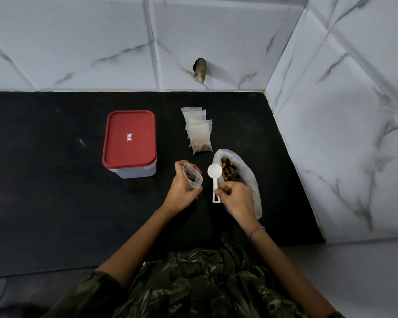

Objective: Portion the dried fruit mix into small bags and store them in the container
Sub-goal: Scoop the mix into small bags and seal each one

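Note:
My left hand (182,189) grips a small clear zip bag (191,176), held open with a few dark fruit pieces inside. My right hand (236,198) pinches the handle of a white plastic scoop (214,173); its bowl looks empty and hovers between the small bag and a large open plastic bag of dried fruit mix (230,172). A pile of small bags (198,129) lies behind; the front one holds fruit. The container (129,143), clear with a red lid on, stands to the left.
The black counter (55,191) meets marble-tiled walls at the back and right. A dark object (200,68) sticks out of the back wall above the bags. My camouflage-patterned clothing fills the bottom of the view.

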Demonstrator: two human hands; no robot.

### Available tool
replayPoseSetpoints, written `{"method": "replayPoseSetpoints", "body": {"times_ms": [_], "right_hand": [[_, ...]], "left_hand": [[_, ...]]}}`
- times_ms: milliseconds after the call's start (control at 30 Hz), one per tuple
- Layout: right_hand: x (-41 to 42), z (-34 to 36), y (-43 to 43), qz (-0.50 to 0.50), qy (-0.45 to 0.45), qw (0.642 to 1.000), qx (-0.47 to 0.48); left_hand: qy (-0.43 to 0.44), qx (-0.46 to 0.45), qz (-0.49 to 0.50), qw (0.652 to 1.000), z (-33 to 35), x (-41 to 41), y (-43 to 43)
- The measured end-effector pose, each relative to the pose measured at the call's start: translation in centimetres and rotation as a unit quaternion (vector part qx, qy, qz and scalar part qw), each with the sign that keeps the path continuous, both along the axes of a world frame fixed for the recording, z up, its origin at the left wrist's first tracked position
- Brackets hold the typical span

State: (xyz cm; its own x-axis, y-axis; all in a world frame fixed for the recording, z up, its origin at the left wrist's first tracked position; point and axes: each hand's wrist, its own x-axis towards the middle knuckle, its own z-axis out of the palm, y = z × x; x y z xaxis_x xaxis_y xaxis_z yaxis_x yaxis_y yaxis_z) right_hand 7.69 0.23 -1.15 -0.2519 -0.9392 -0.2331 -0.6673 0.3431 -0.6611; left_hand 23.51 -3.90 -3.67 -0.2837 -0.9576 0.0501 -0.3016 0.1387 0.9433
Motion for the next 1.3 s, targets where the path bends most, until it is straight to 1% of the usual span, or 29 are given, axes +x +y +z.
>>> {"method": "replayPoseSetpoints", "body": {"times_ms": [133, 200, 267, 433, 500, 600, 633, 667, 733, 800, 833, 933, 1000, 1067, 1200, 1233, 1300], "right_hand": [[1.5, -1.1, -0.2, 0.073, 0.079, 0.994, 0.023], [1.9, -2.1, -0.5, 0.107, 0.138, 0.984, 0.042], [2.2, -3.0, -0.8, 0.122, 0.176, 0.975, 0.058], [2.3, -4.3, -1.4, 0.127, 0.207, 0.967, 0.08], [2.5, -4.2, -1.5, 0.143, 0.222, 0.961, 0.084], [2.6, -2.9, -1.1, 0.142, 0.217, 0.963, 0.07], [2.4, -2.0, -0.8, 0.133, 0.207, 0.968, 0.04], [2.3, -1.0, -0.6, 0.12, 0.19, 0.974, -0.012], [2.2, 1.2, 0.1, 0.09, 0.11, 0.98, -0.14], [2.4, 2.8, 0.8, 0.102, 0.045, 0.966, -0.235], [2.5, 3.2, 1.0, 0.129, 0.043, 0.956, -0.26], [2.9, 3.3, 0.9, 0.2, 0.104, 0.932, -0.285], [3.2, 3.2, 0.4, 0.206, 0.153, 0.924, -0.282], [3.4, 3.1, -0.1, 0.2, 0.176, 0.922, -0.281], [3.3, 3.1, -0.9, 0.197, 0.147, 0.926, -0.287], [3.2, 3.2, -1.1, 0.193, 0.13, 0.929, -0.287], [2.6, 3.5, -1.6, 0.164, 0.066, 0.944, -0.279]], "left_hand": [[-0.001, -0.019, -0.003, 1.0, 0.1, 0.4, 0.3], [-0.002, -0.02, -0.009, 1.0, 0.2, 0.6, 0.4], [0.0, -0.018, -0.015, 1.0, 0.3, 0.8, 0.5], [0.011, -0.02, -0.017, 1.0, 0.7, 0.9, 0.6], [0.017, -0.019, -0.016, 1.0, 0.9, 1.0, 0.6], [0.017, -0.01, -0.009, 1.0, 0.9, 1.0, 0.3], [0.017, -0.009, -0.004, 1.0, 0.9, 1.0, 0.2], [0.018, -0.008, 0.001, 1.0, 0.9, 1.0, 0.1], [0.025, -0.008, 0.007, 1.0, 0.8, 1.1, 0.0], [0.032, -0.017, 0.007, 0.999, 0.7, 1.1, -0.2], [0.035, -0.024, 0.004, 0.999, 0.7, 1.1, -0.2], [0.041, -0.039, -0.002, 0.998, 0.7, 1.0, -0.4], [0.035, -0.042, 0.001, 0.998, 0.6, 0.9, -0.6], [0.033, -0.045, 0.005, 0.998, 0.4, 0.8, -0.7], [0.051, -0.036, 0.004, 0.998, 0.6, 1.0, -0.8], [0.062, -0.035, 0.003, 0.997, 0.8, 1.2, -0.7], [0.086, -0.037, 0.009, 0.996, 1.1, 1.6, -0.6]]}}
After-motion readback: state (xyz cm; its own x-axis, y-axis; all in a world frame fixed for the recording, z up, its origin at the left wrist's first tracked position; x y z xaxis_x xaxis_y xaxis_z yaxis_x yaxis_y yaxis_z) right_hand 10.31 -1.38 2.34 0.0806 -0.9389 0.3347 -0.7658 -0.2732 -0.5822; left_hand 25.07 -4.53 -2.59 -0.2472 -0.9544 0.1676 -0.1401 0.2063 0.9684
